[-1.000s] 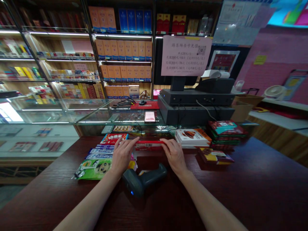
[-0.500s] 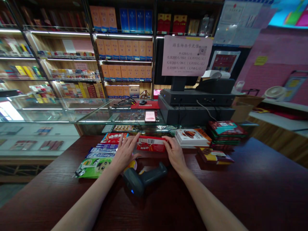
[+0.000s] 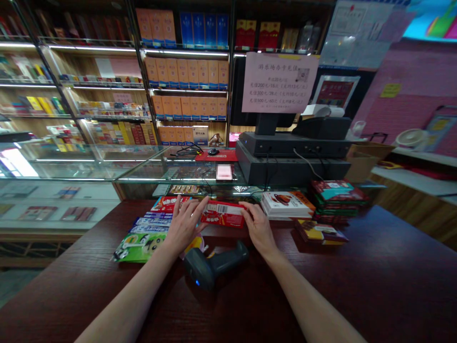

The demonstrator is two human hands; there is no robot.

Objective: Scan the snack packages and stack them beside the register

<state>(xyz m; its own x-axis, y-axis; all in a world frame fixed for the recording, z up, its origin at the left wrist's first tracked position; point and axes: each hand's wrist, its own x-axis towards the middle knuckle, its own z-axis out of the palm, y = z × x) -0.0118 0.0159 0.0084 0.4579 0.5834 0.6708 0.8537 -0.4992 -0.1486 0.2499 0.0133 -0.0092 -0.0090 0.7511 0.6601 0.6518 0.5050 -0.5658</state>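
A red snack box (image 3: pixel 224 214) with a barcode on its upturned side is between my hands, above the dark wooden counter. My right hand (image 3: pixel 260 227) pinches its right end between thumb and fingers. At the left end, my left hand (image 3: pixel 185 224) has its index finger along the edge and its thumb just below; the other fingers are stretched out. Nearer to me, a dark grey barcode scanner (image 3: pixel 214 267) lies on its side with a blue light lit. Left of my left hand are a green snack bag with a panda (image 3: pixel 141 247), blue-white packets (image 3: pixel 152 223) and a red packet (image 3: pixel 166 204).
White boxes (image 3: pixel 286 205) stand right of my right hand, beside a stack of dark red and green packs (image 3: pixel 337 202). Yellow-brown packs (image 3: pixel 321 232) lie in front. Behind are a glass display case (image 3: pixel 171 174) and a till with a monitor and paper sign (image 3: pixel 280 83).
The red box has shifted slightly left and tilted, its right end lower. My left thumb has drawn closer to the box. The scanner and the other packs stay put.
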